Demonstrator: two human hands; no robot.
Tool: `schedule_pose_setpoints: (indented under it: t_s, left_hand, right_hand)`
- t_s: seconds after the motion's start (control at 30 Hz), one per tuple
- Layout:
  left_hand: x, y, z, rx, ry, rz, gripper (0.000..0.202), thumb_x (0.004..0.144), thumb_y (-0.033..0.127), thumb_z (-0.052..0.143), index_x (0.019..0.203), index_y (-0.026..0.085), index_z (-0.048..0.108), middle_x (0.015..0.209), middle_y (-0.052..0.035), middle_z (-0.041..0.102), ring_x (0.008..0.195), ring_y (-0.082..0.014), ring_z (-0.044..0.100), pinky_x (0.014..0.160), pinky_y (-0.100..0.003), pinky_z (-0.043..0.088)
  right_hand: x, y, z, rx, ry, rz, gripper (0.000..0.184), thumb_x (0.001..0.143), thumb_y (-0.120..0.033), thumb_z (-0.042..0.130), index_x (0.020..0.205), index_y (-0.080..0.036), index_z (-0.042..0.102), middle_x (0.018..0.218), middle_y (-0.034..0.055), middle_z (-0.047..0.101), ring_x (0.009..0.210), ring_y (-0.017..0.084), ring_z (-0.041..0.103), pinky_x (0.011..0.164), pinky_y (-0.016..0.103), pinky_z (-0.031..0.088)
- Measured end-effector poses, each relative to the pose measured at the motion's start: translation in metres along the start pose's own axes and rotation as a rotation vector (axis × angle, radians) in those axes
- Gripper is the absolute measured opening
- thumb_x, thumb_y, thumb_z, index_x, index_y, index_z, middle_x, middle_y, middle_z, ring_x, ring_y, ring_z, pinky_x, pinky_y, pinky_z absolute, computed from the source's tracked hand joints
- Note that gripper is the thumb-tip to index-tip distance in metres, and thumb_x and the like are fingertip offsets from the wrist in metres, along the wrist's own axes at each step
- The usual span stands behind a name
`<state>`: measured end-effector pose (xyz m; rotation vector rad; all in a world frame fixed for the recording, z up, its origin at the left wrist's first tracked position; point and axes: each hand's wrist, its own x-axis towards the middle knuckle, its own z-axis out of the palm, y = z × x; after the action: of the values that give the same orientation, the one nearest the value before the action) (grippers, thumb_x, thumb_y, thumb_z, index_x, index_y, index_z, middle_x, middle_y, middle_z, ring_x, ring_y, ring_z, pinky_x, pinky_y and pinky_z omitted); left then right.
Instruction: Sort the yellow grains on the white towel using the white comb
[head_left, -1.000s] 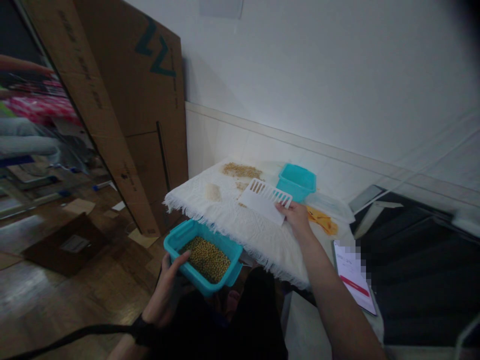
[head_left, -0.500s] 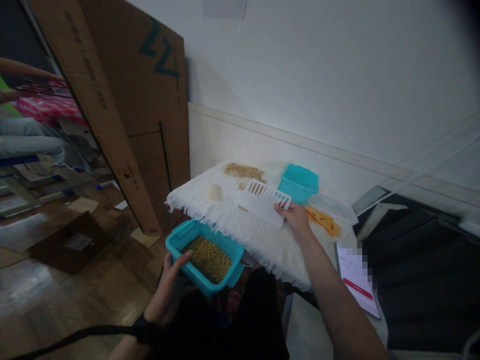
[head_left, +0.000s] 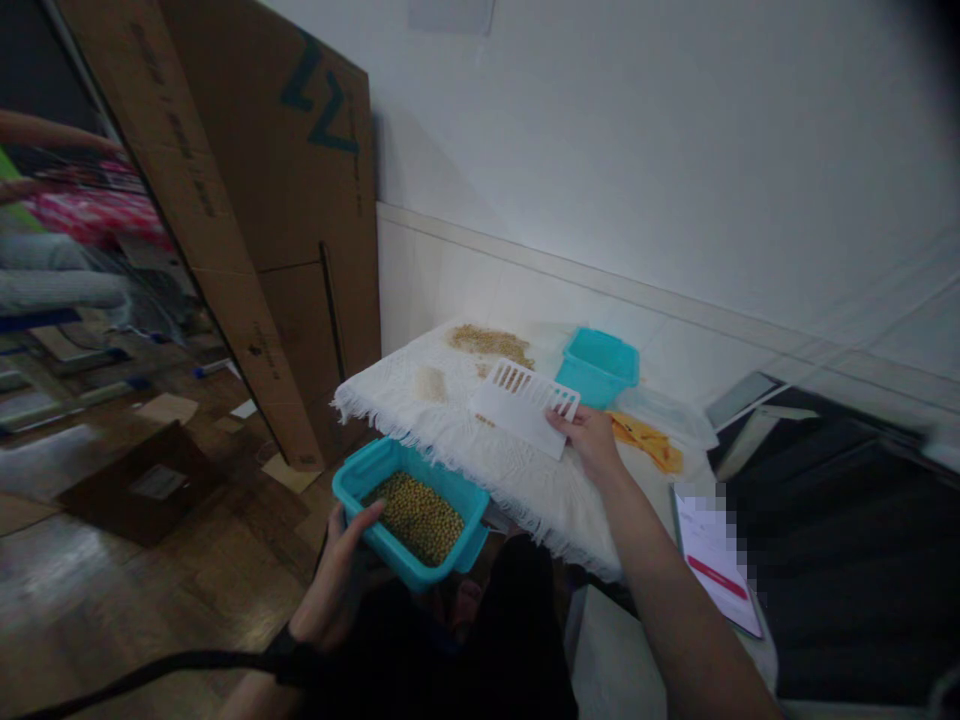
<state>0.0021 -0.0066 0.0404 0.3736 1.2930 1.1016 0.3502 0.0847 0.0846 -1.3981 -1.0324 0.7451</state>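
My left hand (head_left: 339, 580) grips the near rim of a teal tub (head_left: 465, 495) filled with yellowish beans (head_left: 418, 518), held just below the fringed front edge of a white cloth (head_left: 517, 470). My right hand (head_left: 594, 440) pinches the corner of a white slotted plastic card (head_left: 525, 405) that rests on the cloth. A pile of tan beans (head_left: 489, 343) lies at the cloth's far side, with a small pale heap (head_left: 431, 383) to its left. A second teal tub (head_left: 598, 367) stands at the back of the cloth.
Large cardboard sheets (head_left: 247, 200) lean against the wall on the left. An orange cloth (head_left: 649, 442) and a clear lid (head_left: 667, 412) lie right of the tubs. A printed paper (head_left: 716, 560) sits near my right forearm, beside dark furniture (head_left: 840, 540). Wooden floor lies at left.
My right hand has drawn the slotted card slightly toward the cloth's front left. My left hand still holds the bean tub at the same place.
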Motion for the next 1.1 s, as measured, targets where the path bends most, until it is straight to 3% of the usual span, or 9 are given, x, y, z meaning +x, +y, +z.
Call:
schedule_pose_setpoints:
  t_s: [0.33,0.63,0.77,0.87,1.0,1.1]
  left_hand:
    - [0.009,-0.004,-0.004,0.023,-0.011,-0.028,0.071,0.080,0.046,0.080,0.141,0.040,0.044,0.116,-0.0042,0.063,0.086,-0.0254,0.072,0.074,-0.046,0.062]
    - [0.002,-0.003,-0.003,0.009,-0.052,-0.013,0.069,0.080,0.046,0.081,0.140,0.041,0.046,0.127,-0.0064,0.064,0.096,-0.0273,0.073,0.076,-0.046,0.063]
    - [-0.001,-0.001,-0.002,0.009,-0.047,-0.004,0.067,0.081,0.045,0.080,0.138,0.039,0.048,0.131,-0.0073,0.064,0.103,-0.0298,0.074,0.076,-0.047,0.063]
    - [-0.004,0.000,-0.002,0.010,-0.066,-0.010,0.065,0.082,0.047,0.079,0.138,0.040,0.048,0.133,-0.0064,0.065,0.106,-0.0297,0.074,0.078,-0.045,0.063]
    - [-0.008,0.001,-0.002,0.015,-0.101,0.006,0.061,0.083,0.049,0.078,0.136,0.038,0.049,0.137,-0.0061,0.064,0.111,-0.0300,0.073,0.081,-0.045,0.063]
    - [-0.011,0.002,-0.002,0.023,-0.115,0.014,0.058,0.085,0.049,0.076,0.135,0.038,0.048,0.138,-0.0058,0.064,0.116,-0.0305,0.071,0.083,-0.045,0.062]
  right_hand:
    - [-0.003,-0.001,0.001,0.005,-0.025,0.012,0.059,0.042,-0.061,0.097,0.078,-0.017,0.081,0.080,0.0084,0.080,0.070,0.028,0.073,0.066,0.040,0.058]
    - [-0.004,-0.002,0.005,-0.038,-0.052,-0.032,0.059,0.047,-0.063,0.093,0.080,-0.017,0.081,0.083,0.0094,0.081,0.071,0.028,0.074,0.065,0.040,0.059]
    - [-0.011,-0.003,0.006,-0.157,-0.069,-0.140,0.056,0.054,-0.065,0.089,0.082,-0.017,0.083,0.084,0.0110,0.082,0.073,0.030,0.075,0.064,0.040,0.060]
    - [-0.029,-0.005,0.008,-0.284,-0.068,-0.249,0.051,0.068,-0.063,0.082,0.089,-0.017,0.084,0.085,0.0117,0.082,0.073,0.029,0.076,0.063,0.038,0.060]
    - [-0.062,-0.008,0.016,-0.458,-0.057,-0.394,0.036,0.086,-0.050,0.070,0.097,-0.019,0.085,0.080,0.0068,0.082,0.066,0.026,0.075,0.061,0.033,0.059]
    - [-0.081,-0.009,0.023,-0.506,-0.052,-0.554,0.027,0.092,-0.038,0.066,0.102,-0.022,0.085,0.091,0.0058,0.083,0.075,0.025,0.080,0.072,0.033,0.063]
